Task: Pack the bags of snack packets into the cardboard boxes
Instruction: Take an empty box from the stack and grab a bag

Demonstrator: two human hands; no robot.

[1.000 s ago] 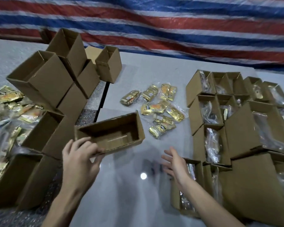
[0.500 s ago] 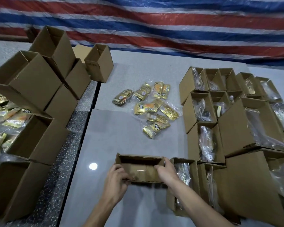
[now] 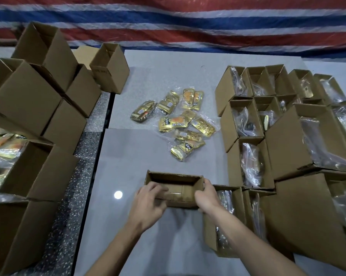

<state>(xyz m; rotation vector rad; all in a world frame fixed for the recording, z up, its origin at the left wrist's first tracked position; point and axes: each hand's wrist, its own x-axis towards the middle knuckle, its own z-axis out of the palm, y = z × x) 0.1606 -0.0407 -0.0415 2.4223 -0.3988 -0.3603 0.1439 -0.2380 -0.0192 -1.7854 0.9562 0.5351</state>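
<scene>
An empty open cardboard box (image 3: 175, 179) stands on the grey table in front of me. My left hand (image 3: 148, 204) is at the box's left end, its fingers curled over the near rim and reaching inside. My right hand (image 3: 207, 197) grips the box's right end. Beyond the box lie several clear bags of gold snack packets (image 3: 180, 122) in a loose pile at the table's middle.
Filled open boxes (image 3: 251, 124) crowd the right side, one (image 3: 226, 220) right beside my right wrist. Empty boxes (image 3: 38, 80) are stacked at the left, with more packet bags (image 3: 2, 148) behind them. A striped tarp (image 3: 188, 22) hangs at the back.
The box went from my left hand alone, held up at the left, down onto the table in front of me. Both hands now hold its ends.
</scene>
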